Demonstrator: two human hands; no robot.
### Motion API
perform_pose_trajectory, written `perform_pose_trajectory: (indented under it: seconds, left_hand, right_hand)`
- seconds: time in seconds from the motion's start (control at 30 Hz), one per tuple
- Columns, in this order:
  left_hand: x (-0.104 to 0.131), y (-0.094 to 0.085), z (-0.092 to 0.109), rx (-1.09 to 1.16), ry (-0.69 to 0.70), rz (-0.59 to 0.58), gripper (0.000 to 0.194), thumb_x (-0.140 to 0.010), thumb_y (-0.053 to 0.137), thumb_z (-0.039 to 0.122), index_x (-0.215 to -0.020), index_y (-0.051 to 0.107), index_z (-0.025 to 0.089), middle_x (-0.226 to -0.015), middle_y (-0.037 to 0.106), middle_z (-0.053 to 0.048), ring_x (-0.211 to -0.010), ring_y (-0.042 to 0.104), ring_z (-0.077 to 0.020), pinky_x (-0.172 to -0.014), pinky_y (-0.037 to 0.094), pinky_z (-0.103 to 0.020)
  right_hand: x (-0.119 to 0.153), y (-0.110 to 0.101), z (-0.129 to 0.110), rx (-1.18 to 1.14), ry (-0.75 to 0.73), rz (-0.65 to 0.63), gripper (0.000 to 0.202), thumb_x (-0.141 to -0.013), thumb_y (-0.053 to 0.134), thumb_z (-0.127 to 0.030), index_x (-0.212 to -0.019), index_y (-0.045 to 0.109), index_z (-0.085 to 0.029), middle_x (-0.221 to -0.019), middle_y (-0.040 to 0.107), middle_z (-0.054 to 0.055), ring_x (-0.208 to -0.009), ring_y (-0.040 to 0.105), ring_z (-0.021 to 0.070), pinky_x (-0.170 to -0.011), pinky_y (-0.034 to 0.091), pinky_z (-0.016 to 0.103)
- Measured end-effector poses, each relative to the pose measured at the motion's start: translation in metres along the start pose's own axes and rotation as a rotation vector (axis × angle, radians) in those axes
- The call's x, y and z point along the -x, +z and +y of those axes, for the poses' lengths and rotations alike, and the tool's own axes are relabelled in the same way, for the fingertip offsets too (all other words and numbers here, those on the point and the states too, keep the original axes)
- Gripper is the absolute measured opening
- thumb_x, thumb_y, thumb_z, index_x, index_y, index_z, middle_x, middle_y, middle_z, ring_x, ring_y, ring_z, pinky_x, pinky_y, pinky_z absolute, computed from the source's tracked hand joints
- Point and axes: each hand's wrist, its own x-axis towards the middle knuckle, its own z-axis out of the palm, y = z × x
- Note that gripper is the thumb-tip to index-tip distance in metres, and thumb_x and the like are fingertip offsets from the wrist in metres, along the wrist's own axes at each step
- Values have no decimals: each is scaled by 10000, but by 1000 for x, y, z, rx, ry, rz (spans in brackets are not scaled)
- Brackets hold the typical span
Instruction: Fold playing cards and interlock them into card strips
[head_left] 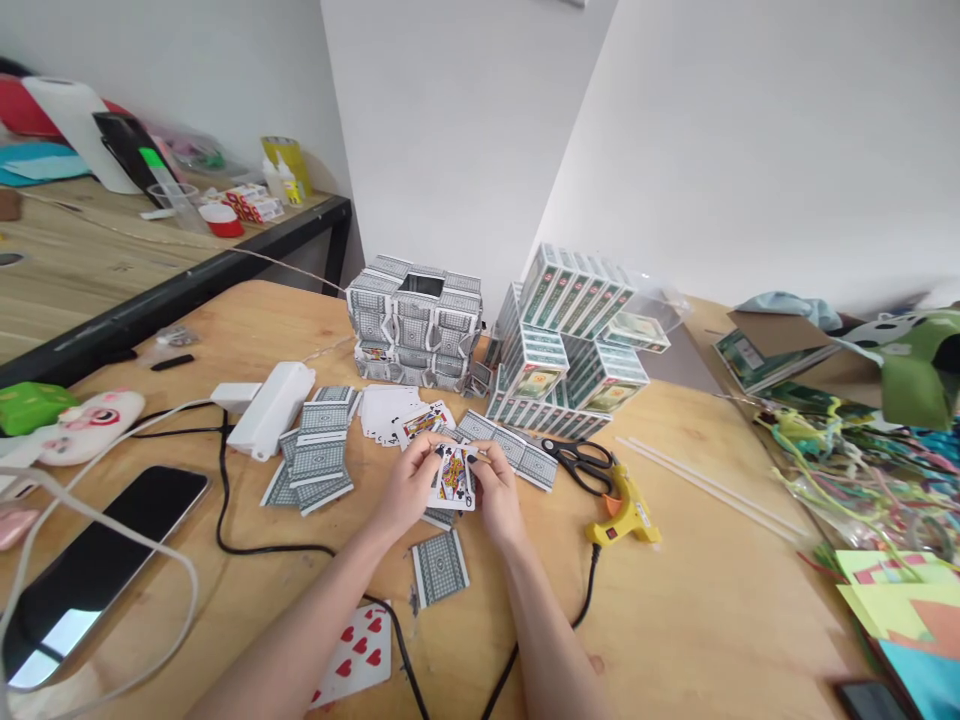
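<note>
Between my hands, near the middle of the view, is a queen playing card, face up. My left hand pinches its left upper edge, and my right hand pinches the right upper edge. Just beyond lie loose face-up cards. Folded patterned cards are piled to the left, and one folded card lies nearer me. A hollow structure of folded cards stands at the back. Below my left forearm is a hearts card.
Stacked card boxes stand at back right. Black scissors and a yellow glue gun lie right of my hands, near white sticks. A phone, a white power strip and cables are on the left.
</note>
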Motion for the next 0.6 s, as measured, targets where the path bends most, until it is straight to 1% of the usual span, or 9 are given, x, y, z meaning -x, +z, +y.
perform_pose_trajectory:
  seconds: [0.17,0.3,0.47,0.6]
  left_hand:
    - [-1,0,-3,-47,53,2,155,-744,400,192,-823,534,184,-681,529,31,-594,479,-105,-530,396,-196]
    - [0,-1,-2,-126,111,14,166,-740,395,179,-800,550,183,-697,537,26,-609,475,-105,-551,392,-198]
    - [1,-2,0,-178,97,8,167,-744,387,197,-773,551,190,-639,513,35,-540,440,-101,-489,364,-196]
    - [1,-4,0,-243,118,24,175,-752,382,196,-755,556,188,-660,539,28,-588,479,-112,-545,391,-208]
  right_hand:
    - [-1,-2,2,-61,-12,-6,110,-692,523,-254,-796,497,-226,-518,416,-83,-409,354,86,-393,291,179]
    - [-2,-4,4,-84,32,-6,110,-689,528,-261,-790,498,-232,-507,417,-83,-390,344,89,-381,281,185]
    - [-3,-3,4,-91,38,11,95,-666,545,-268,-735,493,-228,-514,443,-80,-403,358,90,-413,298,196]
    - [-3,-1,3,-114,54,21,118,-643,557,-258,-705,464,-220,-548,468,-74,-422,375,87,-419,302,193]
